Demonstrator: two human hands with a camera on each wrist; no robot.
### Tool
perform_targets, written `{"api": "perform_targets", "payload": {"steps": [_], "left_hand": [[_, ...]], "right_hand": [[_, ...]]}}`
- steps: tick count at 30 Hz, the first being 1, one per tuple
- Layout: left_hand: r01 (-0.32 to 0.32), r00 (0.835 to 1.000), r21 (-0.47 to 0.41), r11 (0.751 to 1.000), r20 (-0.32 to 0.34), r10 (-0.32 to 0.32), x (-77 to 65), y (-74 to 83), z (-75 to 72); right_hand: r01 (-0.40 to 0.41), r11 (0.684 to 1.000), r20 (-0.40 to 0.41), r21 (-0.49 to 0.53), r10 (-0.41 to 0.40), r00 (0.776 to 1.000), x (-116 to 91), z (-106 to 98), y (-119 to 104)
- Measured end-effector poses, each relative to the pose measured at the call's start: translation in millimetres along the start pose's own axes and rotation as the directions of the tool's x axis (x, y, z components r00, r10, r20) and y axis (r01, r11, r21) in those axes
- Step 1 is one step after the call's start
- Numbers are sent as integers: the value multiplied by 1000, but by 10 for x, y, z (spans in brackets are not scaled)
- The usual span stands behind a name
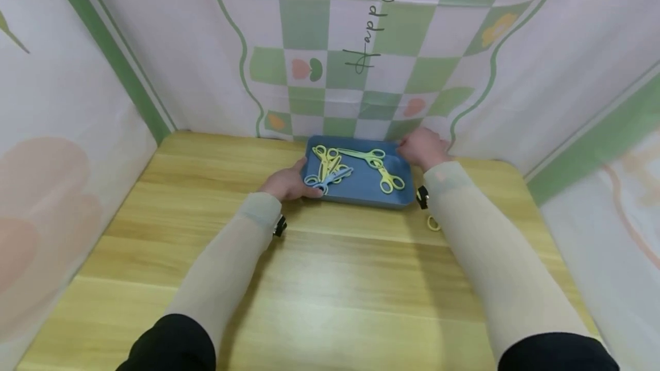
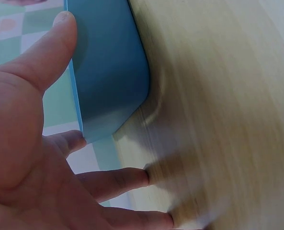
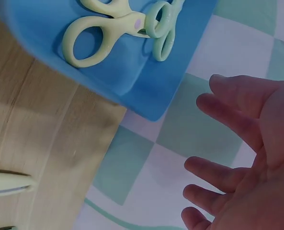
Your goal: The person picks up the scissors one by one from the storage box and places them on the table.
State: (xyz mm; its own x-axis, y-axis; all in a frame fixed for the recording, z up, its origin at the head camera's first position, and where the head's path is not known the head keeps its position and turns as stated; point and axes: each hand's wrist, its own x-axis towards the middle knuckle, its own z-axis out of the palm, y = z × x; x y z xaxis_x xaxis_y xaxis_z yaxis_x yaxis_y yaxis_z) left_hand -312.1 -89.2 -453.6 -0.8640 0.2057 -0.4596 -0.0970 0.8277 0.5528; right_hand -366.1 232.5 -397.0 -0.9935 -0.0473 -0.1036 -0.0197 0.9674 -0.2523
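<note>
A blue tray [image 1: 361, 196] holds several pairs of scissors at the table's back edge. Light blue scissors [image 1: 330, 178] lie over yellow scissors [image 1: 325, 159] at its left. Green scissors [image 1: 363, 154] overlap another yellow pair [image 1: 388, 177] at the right. My left hand [image 1: 290, 183] spans the tray's front left corner; its thumb [image 2: 53, 45] and index finger touch the rim, the other fingers spread toward the table. Beside the back right corner is my right hand [image 1: 424, 147], its fingers loosely bent and apart from the tray in the right wrist view, holding nothing.
A yellow scissors handle [image 1: 433, 223] shows on the table beside the right forearm, which hides the rest. Behind the tray hangs a green-checked cloth [image 1: 304, 24]. White cloth walls flank the wooden table [image 1: 319, 291] on both sides.
</note>
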Motion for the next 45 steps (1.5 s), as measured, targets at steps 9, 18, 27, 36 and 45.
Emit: {"api": "perform_targets", "payload": {"steps": [9, 18, 27, 36, 45], "left_hand": [[-20, 1000, 2, 1000, 9, 20, -63, 15, -8], [-19, 1000, -11, 1000, 11, 19, -37, 29, -4], [-1, 1000, -7, 1000, 19, 1, 16, 47, -1], [-21, 1000, 0, 1000, 8, 21, -39, 33, -46], [-21, 1000, 11, 1000, 10, 20, -40, 2, -37]], "right_hand": [[-48, 998, 93, -28, 50, 994, 168, 83, -82], [-58, 998, 142, -34, 62, 988, 300, 222, -143], [-84, 991, 184, -107, 102, 977, 347, 300, -131], [-55, 994, 191, -96, 73, 979, 312, 242, -227], [24, 991, 206, -135, 5, 978, 384, 383, -171]]}}
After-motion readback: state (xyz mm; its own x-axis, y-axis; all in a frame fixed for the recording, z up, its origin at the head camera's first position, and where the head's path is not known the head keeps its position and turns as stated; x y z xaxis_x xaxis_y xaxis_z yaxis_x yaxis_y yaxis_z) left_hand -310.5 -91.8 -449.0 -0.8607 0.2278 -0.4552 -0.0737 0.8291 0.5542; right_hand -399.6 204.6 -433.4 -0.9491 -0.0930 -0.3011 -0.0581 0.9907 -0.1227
